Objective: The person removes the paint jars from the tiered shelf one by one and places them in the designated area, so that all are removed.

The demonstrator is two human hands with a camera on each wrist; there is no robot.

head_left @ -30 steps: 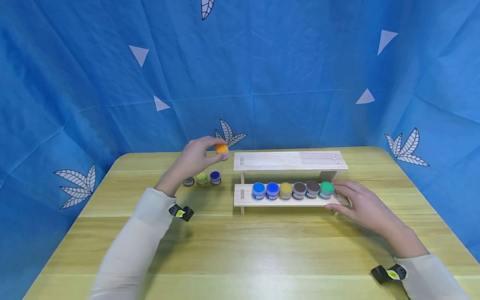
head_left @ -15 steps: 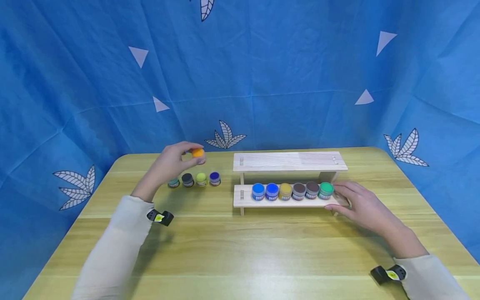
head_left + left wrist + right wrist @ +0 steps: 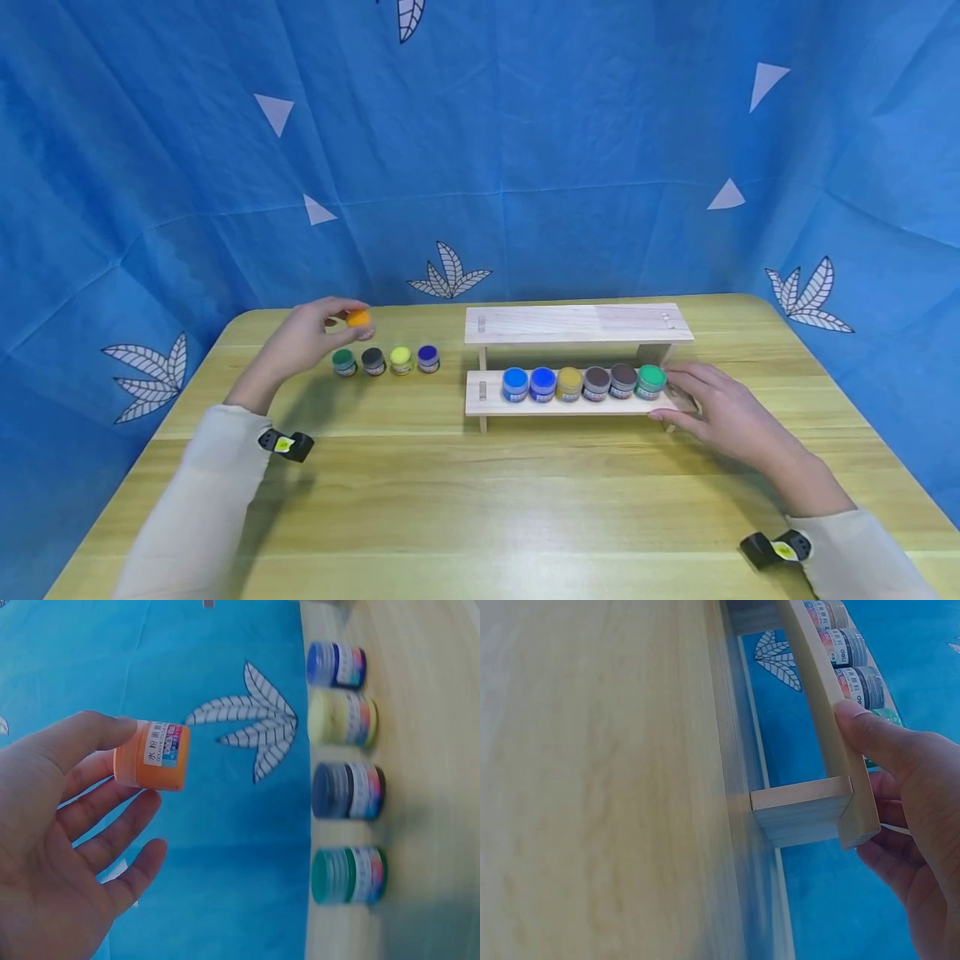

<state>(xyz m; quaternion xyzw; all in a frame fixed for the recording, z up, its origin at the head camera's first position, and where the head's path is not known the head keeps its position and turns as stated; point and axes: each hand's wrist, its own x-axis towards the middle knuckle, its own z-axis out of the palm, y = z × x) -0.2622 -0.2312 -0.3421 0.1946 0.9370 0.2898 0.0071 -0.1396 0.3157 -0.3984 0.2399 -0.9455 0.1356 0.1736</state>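
My left hand (image 3: 303,337) pinches an orange paint jar (image 3: 154,756) between thumb and fingers, above the table's back left part. Just in front of it several paint jars stand in a row: green (image 3: 344,362), black (image 3: 373,362), yellow (image 3: 401,360) and dark blue (image 3: 428,359). My right hand (image 3: 723,412) grips the right end of the lower board of a two-step wooden rack (image 3: 573,323), thumb on its front edge (image 3: 832,735). Along that board sit several jars, from a light blue jar (image 3: 515,384) to a green jar (image 3: 650,382) beside my right fingers.
The rack stands on a wood-grain table (image 3: 480,500), right of the loose row. A blue cloth (image 3: 495,150) with leaf prints hangs behind the table and at both sides. A small dark brown thing (image 3: 330,322) shows partly behind my left hand.
My left hand has moved left and slightly down with the orange jar, from beside the rack to behind the loose row, uncovering the black and green jars. My right hand stays put.
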